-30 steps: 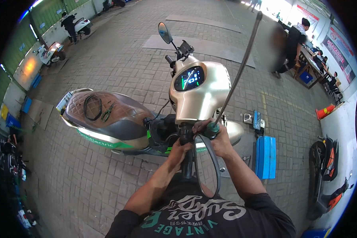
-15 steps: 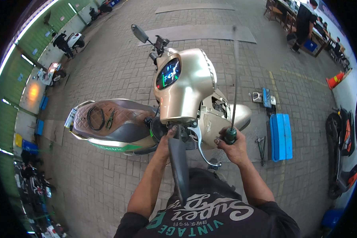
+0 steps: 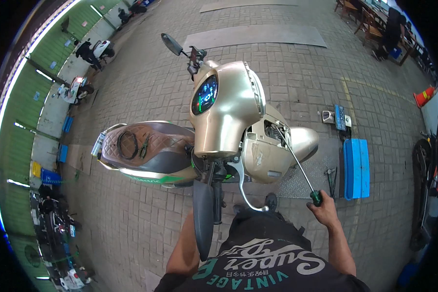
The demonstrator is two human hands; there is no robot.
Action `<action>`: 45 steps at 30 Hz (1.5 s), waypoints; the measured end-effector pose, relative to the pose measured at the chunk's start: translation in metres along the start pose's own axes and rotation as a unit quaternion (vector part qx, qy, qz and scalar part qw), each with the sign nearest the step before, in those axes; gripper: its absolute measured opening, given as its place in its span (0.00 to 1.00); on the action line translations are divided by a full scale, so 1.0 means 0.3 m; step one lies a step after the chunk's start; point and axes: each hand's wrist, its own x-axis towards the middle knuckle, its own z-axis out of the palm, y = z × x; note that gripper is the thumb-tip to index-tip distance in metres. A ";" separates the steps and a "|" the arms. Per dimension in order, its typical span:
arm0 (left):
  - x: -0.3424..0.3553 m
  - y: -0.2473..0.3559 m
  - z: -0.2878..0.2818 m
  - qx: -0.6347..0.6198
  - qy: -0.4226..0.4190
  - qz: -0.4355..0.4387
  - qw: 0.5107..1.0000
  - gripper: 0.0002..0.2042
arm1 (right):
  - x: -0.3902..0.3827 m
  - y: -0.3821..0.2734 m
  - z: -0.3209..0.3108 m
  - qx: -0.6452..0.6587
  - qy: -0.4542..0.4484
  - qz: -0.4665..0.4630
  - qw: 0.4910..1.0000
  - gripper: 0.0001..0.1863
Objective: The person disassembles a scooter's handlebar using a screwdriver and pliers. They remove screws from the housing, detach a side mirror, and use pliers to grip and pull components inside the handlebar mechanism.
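Note:
A gold electric scooter (image 3: 224, 117) stands in front of me, its display lit. My right hand (image 3: 324, 210) is closed round the dark green handle of a long screwdriver (image 3: 302, 169). The shaft slants up and left, its tip at the opening in the scooter's front body panel (image 3: 278, 131). My left forearm (image 3: 184, 238) comes up behind the near mirror (image 3: 204, 219), which hides the hand. Beside that mirror are the black handlebar grip (image 3: 218, 202) and the silver brake lever (image 3: 244, 187).
Black cable (image 3: 125, 145) and green-handled pliers (image 3: 144, 146) lie on the brown seat. To the right are a blue toolbox (image 3: 356, 168) and more hand tools (image 3: 331, 180) on a metal plate. Scooters line the left wall; an orange cone (image 3: 423, 96) stands at the right.
The screwdriver has swung from pointing up to slanting into the front opening, as my right hand moved right and down. My left hand has left the handlebar and gone behind the mirror.

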 end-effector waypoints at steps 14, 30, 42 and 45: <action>0.323 -0.117 -0.151 -0.311 -0.263 0.014 0.913 0.26 | 0.010 -0.012 -0.095 -0.052 0.027 -0.011 0.998 0.19; 0.388 -0.212 -0.277 -0.140 -0.194 -0.018 0.971 0.28 | -0.013 -0.026 -0.057 -0.082 0.011 0.012 0.996 0.19; 0.127 -0.222 0.167 -0.054 -0.025 0.060 0.996 0.12 | -0.018 -0.093 -0.136 -0.046 -0.146 -0.040 0.987 0.24; 0.140 -0.225 0.184 -0.237 -0.023 0.030 0.971 0.07 | 0.010 -0.075 -0.148 -0.018 -0.216 -0.054 0.975 0.24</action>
